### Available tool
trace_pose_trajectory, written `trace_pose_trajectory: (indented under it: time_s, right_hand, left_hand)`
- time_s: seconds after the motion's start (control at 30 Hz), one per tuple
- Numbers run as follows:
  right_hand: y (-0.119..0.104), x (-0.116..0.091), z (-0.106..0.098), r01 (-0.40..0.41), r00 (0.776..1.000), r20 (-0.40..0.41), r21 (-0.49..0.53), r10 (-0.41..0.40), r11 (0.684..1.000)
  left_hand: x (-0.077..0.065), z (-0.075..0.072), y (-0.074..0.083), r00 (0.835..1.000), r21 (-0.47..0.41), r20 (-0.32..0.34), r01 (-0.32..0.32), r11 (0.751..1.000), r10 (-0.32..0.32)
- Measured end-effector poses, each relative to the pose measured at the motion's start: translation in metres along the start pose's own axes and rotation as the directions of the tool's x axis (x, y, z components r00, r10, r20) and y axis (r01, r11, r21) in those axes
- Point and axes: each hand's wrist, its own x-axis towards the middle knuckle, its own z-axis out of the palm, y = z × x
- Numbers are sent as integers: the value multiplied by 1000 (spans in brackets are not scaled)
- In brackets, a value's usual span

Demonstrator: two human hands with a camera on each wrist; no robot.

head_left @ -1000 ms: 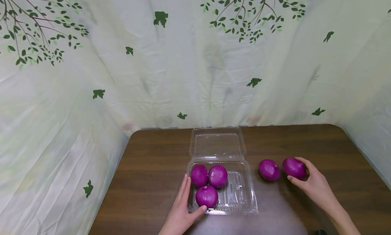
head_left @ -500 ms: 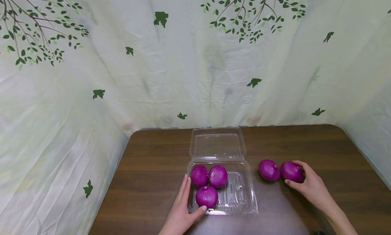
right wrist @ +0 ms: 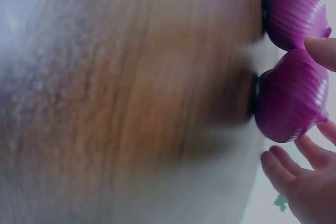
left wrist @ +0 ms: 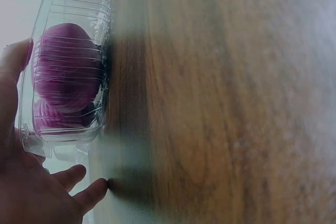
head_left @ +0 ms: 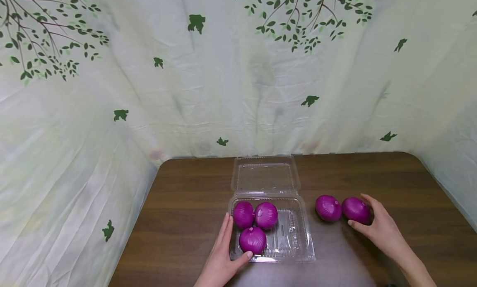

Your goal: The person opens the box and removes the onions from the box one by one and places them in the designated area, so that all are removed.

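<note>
A clear plastic clamshell container point(head_left: 287, 249) lies on the table with its lid point(head_left: 266, 175) folded back. Three purple onions, the front one point(head_left: 252, 240) among them, sit in its left part. My left hand point(head_left: 221, 260) rests on the container's front left corner, fingers straight along the left side and thumb at the front rim. To the right, two more onions stand side by side on the table, a left one point(head_left: 328, 208) and a right one point(head_left: 356, 210). My right hand point(head_left: 384, 229) is around the right onion, thumb in front and fingers behind, spread and loose.
The brown wooden table point(head_left: 186, 212) has rounded back corners. A pale cloth point(head_left: 208, 92) printed with leaves and branches hangs behind it and at both sides. A small dark object shows at the bottom edge, right of centre.
The right onion has moved slightly left and toward me, up against the other one. My right fingers have since loosened a little from it. The left hand has stayed still.
</note>
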Motion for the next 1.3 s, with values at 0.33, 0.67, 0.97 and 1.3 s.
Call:
trace_pose_trajectory:
  time_s: [0.33,0.67,0.97,1.3]
  right_hand:
    - [-31,-6,3,212,961,-175,-21,-212,977]
    - [-70,-7,24,360,916,-183,-17,-357,933]
    - [-95,-18,51,438,892,-132,15,-432,899]
    - [-118,-30,78,423,906,-63,133,-418,896]
  left_hand:
    - [-1,0,1,1000,-2,-15,-18,1000,18]
    - [-1,0,1,1000,1,-11,-7,1000,7]
    - [-2,0,1,1000,-9,-22,-16,1000,16]
    - [-2,0,1,1000,-46,-14,-17,999,16]
